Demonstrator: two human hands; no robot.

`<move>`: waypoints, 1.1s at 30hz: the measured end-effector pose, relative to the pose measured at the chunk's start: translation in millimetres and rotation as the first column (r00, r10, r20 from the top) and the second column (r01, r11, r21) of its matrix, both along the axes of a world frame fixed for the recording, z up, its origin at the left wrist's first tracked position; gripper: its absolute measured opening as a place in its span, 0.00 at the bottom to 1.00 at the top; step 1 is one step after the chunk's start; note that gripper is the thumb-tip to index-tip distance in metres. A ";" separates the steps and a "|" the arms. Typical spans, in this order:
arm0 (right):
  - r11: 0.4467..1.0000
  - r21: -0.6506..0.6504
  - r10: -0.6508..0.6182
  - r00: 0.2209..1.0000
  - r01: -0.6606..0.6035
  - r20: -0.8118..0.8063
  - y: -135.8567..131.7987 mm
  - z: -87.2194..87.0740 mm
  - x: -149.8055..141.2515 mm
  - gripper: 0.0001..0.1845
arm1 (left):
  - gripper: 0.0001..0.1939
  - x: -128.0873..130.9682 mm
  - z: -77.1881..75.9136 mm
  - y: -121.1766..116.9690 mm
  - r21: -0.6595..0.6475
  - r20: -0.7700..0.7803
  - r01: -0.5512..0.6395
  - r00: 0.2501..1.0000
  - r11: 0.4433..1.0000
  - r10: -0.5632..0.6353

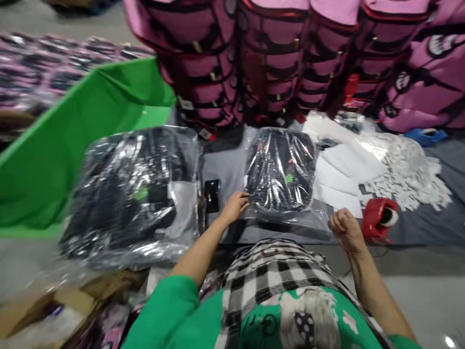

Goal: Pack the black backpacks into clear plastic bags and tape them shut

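In front of me a dark bag in clear plastic wrapping (281, 167) lies flat on the grey table, a green sticker on its front. My left hand (236, 206) pinches the left edge of the clear plastic bag. At its lower right corner my right hand (347, 228) is closed in a fist on the loose plastic. Left of my left hand lies a black phone (212, 196). A larger wrapped dark bag (134, 189), also with a green sticker, rests further left.
Stacked pink bags (276, 63) stand along the back. White sheets (337, 179), a heap of white tags (410, 169) and a red tape dispenser (379, 220) lie to the right. A green bin (90, 111) is at left; an open carton (72, 305) sits below.
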State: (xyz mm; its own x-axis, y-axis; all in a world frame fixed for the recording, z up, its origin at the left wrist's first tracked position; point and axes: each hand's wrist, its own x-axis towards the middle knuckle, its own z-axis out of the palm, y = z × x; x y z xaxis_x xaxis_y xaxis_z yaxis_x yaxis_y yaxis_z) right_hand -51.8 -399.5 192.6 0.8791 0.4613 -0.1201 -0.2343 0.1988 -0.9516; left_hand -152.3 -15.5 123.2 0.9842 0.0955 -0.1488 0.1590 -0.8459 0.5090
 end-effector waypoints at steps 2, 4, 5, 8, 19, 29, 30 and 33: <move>0.923 -0.235 0.347 0.923 -0.304 0.169 53.1 11.9 10.4 0.22 | 0.09 1.4 -3.1 3.1 -0.001 -0.001 0.013 1.000 1.000 -0.013; 0.704 -0.520 0.672 0.691 -0.483 0.267 111.9 13.4 14.2 0.20 | 0.08 1.8 -6.1 5.2 -0.014 0.012 0.022 1.000 1.000 -0.022; 0.571 -0.655 0.788 0.555 -0.495 0.268 140.1 10.5 14.3 0.18 | 0.08 2.1 -7.6 5.8 -0.024 0.022 0.023 1.000 0.999 -0.022; 0.215 -0.939 0.947 0.293 -0.269 0.133 206.9 -6.7 13.8 0.08 | 0.07 4.2 -12.7 7.0 -0.050 0.053 0.029 0.998 0.998 -0.026; 0.029 -0.997 0.866 0.497 0.077 0.063 222.0 -14.0 30.7 0.09 | 0.08 8.7 -23.9 3.5 -0.117 0.112 0.005 0.994 0.993 0.008; -0.035 -0.996 0.874 0.486 0.078 0.007 237.6 -44.5 -14.3 0.20 | 0.11 3.8 -24.0 2.2 -0.187 0.057 0.016 0.998 0.982 -0.005; -0.029 -0.997 0.879 0.476 0.077 0.012 239.3 -44.2 -12.7 0.21 | 0.10 3.3 -20.0 0.6 -0.186 0.048 0.000 0.999 0.982 0.009; 0.089 -0.991 0.890 0.439 0.100 0.124 228.3 -32.8 -13.1 0.22 | 0.05 3.2 -2.4 -0.2 -0.185 0.028 -0.079 0.996 0.980 0.086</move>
